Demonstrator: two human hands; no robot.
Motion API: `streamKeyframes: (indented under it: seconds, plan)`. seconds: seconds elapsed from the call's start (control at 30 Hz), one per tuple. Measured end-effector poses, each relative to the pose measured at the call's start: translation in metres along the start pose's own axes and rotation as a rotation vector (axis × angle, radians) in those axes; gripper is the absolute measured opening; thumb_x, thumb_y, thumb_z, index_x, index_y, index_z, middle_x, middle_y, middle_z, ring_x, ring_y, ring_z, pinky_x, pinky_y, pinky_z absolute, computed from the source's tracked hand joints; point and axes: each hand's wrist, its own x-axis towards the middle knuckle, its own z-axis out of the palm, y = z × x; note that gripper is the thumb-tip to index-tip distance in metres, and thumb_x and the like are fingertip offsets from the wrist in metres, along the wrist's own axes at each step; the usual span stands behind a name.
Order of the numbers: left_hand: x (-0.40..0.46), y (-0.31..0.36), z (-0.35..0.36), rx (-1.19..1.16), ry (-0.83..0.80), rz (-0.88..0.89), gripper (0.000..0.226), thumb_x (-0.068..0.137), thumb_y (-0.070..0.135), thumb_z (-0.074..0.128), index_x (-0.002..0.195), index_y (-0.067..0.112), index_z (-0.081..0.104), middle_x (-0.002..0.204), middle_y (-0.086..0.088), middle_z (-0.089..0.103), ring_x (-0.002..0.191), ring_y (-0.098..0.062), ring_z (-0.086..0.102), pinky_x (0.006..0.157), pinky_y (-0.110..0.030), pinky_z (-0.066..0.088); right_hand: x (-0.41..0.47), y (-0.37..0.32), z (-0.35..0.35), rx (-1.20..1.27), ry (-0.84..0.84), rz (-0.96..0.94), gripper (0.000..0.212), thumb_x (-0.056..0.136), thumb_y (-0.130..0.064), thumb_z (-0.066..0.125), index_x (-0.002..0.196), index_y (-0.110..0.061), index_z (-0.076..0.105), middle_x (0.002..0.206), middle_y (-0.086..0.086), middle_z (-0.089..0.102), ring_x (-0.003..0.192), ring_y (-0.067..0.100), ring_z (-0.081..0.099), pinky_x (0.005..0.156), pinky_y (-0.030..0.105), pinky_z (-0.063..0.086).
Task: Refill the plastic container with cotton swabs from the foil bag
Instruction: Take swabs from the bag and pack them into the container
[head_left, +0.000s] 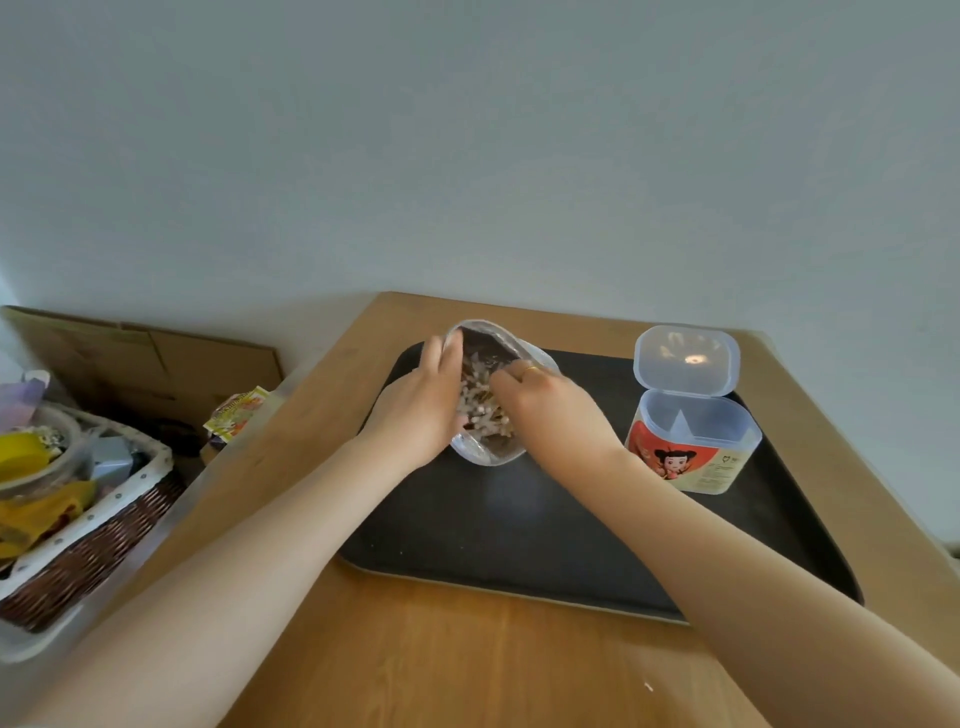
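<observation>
head view: one wide-angle camera worn on the person's head | faces forward and down over the tabletop (467, 670) | close, both forearms reach in from the bottom edge | upper half takes in the wall (467, 145) | no second view

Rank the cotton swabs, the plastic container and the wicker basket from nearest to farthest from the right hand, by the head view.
1. Cotton swabs: under the right hand's fingers, in the foil bag.
2. Plastic container: on the tray to that hand's right, lid open.
3. Wicker basket: far left, off the table.
</observation>
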Motion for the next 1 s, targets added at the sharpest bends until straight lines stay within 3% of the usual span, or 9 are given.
streamKeyframes:
  seconds: [0.2, 0.27, 0.3, 0.37, 0.47, 0.53, 0.63, 0.83, 1.0]
  plan:
    - [0.02, -0.001, 0.009, -0.044, -0.021, -0.054, 0.071, 0.091, 0.008, 0.049, 0.147, 0.014, 0.006, 0.149, -0.017, 0.012, 0.078, -0.027, 0.056, 0.05, -0.023, 0.035, -0.014, 0.021, -0.037, 0.453, 0.241, 0.295, 0.002, 0.08, -0.005, 0.064, 0.08, -0.004, 0.066, 0.066, 0.002, 0.061, 0.059, 0.018, 0.051, 0.057, 0.028, 0.042]
    - [0.017, -0.001, 0.008, -0.168, -0.171, -0.073, 0.064, 0.089, 0.021, 0.055, 0.143, 0.025, 0.023, 0.154, -0.012, -0.006, 0.113, -0.034, 0.048, 0.076, -0.033, 0.046, -0.021, 0.032, -0.042, 0.592, 0.177, 0.462, 0.001, 0.082, -0.009, 0.067, 0.081, -0.01, 0.068, 0.066, -0.001, 0.061, 0.061, 0.015, 0.055, 0.061, 0.025, 0.045]
    - [0.013, 0.0, 0.008, -0.217, -0.205, -0.074, 0.054, 0.087, 0.028, 0.059, 0.136, 0.031, 0.037, 0.155, -0.006, -0.012, 0.133, -0.036, 0.028, 0.097, -0.042, 0.038, -0.025, 0.038, -0.043, 0.677, 0.133, 0.531, 0.005, 0.082, -0.009, 0.067, 0.079, -0.012, 0.067, 0.065, 0.0, 0.061, 0.058, 0.013, 0.057, 0.061, 0.024, 0.047]
    - [-0.001, 0.007, 0.006, -0.342, -0.033, -0.017, 0.025, 0.084, 0.029, 0.061, 0.109, 0.029, 0.059, 0.157, -0.003, -0.004, 0.142, -0.031, 0.003, 0.112, -0.048, 0.013, -0.034, 0.047, -0.04, 0.825, 0.053, 0.612, 0.013, 0.082, -0.006, 0.067, 0.074, -0.016, 0.065, 0.064, 0.003, 0.063, 0.054, 0.012, 0.058, 0.062, 0.027, 0.051]
    - [-0.018, 0.027, -0.004, -0.523, 0.258, 0.172, 0.031, 0.086, 0.035, 0.054, 0.112, 0.017, 0.057, 0.15, -0.005, 0.027, 0.139, -0.023, 0.021, 0.11, -0.038, 0.018, -0.043, 0.053, -0.041, 0.94, 0.004, 0.658, 0.013, 0.083, -0.004, 0.066, 0.075, -0.015, 0.065, 0.066, 0.007, 0.064, 0.058, 0.017, 0.06, 0.066, 0.029, 0.055]
    - [-0.021, 0.042, -0.01, -0.636, 0.054, 0.186, 0.056, 0.091, 0.045, 0.048, 0.137, 0.015, 0.037, 0.146, 0.0, 0.034, 0.136, -0.014, 0.028, 0.106, -0.027, 0.022, -0.043, 0.05, -0.045, 1.02, -0.022, 0.636, 0.013, 0.083, -0.001, 0.065, 0.076, -0.012, 0.065, 0.065, 0.007, 0.063, 0.055, 0.013, 0.059, 0.062, 0.022, 0.054]
    - [-0.02, 0.058, -0.006, -0.729, -0.269, 0.163, 0.06, 0.091, 0.047, 0.044, 0.141, 0.019, 0.029, 0.137, 0.009, 0.044, 0.123, -0.006, 0.043, 0.101, -0.024, 0.033, -0.042, 0.044, -0.05, 1.135, -0.042, 0.593, 0.014, 0.083, 0.002, 0.063, 0.077, -0.011, 0.064, 0.064, 0.007, 0.062, 0.052, 0.008, 0.058, 0.058, 0.017, 0.053]
    - [-0.02, 0.071, 0.003, -1.425, -0.368, -0.072, 0.036, 0.092, 0.026, 0.052, 0.123, 0.01, 0.045, 0.106, -0.011, 0.067, 0.098, -0.02, 0.067, 0.09, -0.033, 0.053, -0.047, 0.049, -0.05, 1.335, 0.069, 0.664, 0.012, 0.086, 0.003, 0.059, 0.081, -0.007, 0.063, 0.063, 0.005, 0.061, 0.05, 0.006, 0.057, 0.057, 0.016, 0.051]
    - [-0.021, 0.078, -0.003, -1.563, -0.547, -0.091, 0.073, 0.07, 0.057, 0.049, 0.117, 0.001, 0.053, 0.091, -0.009, 0.062, 0.076, -0.017, 0.067, 0.07, -0.027, 0.056, -0.052, 0.052, -0.041, 1.258, 0.039, 0.618, 0.021, 0.089, 0.0, 0.056, 0.106, -0.01, 0.064, 0.075, 0.011, 0.059, 0.058, 0.011, 0.055, 0.062, 0.019, 0.05]
